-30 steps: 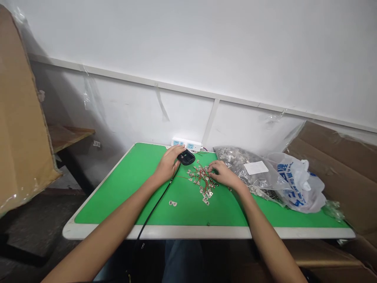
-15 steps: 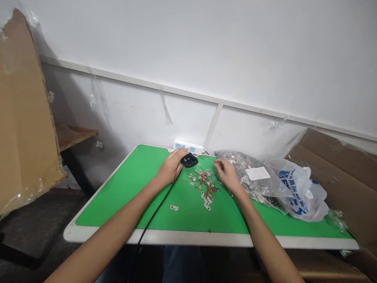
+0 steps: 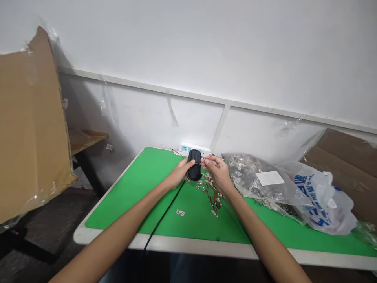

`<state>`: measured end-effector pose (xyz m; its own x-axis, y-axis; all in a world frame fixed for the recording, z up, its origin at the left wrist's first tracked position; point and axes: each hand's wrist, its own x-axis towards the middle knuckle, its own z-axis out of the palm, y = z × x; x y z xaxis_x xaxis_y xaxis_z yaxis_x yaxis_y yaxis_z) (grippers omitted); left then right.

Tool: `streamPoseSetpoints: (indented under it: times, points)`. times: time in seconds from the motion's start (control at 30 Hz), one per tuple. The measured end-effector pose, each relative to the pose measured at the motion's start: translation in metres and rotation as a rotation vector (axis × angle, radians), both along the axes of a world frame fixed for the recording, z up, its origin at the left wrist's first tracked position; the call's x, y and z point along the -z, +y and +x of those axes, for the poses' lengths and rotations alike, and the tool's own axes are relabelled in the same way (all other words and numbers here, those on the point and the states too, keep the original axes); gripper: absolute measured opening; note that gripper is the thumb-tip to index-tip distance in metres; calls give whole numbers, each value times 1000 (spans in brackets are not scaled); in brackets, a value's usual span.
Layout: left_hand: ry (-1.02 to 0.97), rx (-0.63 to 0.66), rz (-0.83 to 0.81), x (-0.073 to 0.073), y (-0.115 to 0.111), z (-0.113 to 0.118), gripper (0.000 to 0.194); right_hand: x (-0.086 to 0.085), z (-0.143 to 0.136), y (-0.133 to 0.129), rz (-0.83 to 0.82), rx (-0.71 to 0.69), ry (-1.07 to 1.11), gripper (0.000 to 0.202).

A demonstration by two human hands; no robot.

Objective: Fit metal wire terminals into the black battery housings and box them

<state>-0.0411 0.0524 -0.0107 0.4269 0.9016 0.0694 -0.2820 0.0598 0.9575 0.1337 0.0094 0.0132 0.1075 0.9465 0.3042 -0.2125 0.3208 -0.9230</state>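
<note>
My left hand (image 3: pixel 179 173) is closed around a black plastic casing (image 3: pixel 194 169), thumb on its face, holding it upright above the table. A black cable (image 3: pixel 163 214) runs from beneath that hand to the table's front edge. On the casing's right side, my right hand (image 3: pixel 218 171) pinches a thin reddish wire; its fingertips are at the casing's edge, and the wire's end is too small to make out. Under the hands lies a pile of small metal tabs with red wires (image 3: pixel 215 192). Two pale tabs (image 3: pixel 180 212) lie apart, nearer the front.
A white power strip (image 3: pixel 185 148) stands against the wall at the table's back. To the right are a clear bag of metal parts (image 3: pixel 244 167), a white card (image 3: pixel 270 177) and a white plastic bag with blue print (image 3: pixel 332 204). Cardboard (image 3: pixel 32 118) rises at left.
My left hand has lifted and turned the casing so its ridged face shows. My right hand has come left to the casing and now pinches a thin wire. The view has shifted slightly.
</note>
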Motion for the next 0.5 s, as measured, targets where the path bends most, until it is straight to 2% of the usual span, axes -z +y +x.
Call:
streamPoseSetpoints:
  times: [0.1, 0.27, 0.5]
  points:
    - [-35, 27, -14, 1, -6, 2, 50, 5, 3, -4, 5, 28, -8, 45]
    - [-14, 47, -36, -1, -5, -1, 49, 4, 5, -4, 74, 119, -62, 42]
    - [-11, 49, -34, 0, -3, 0, 47, 6, -2, -8, 154, 140, -126, 37]
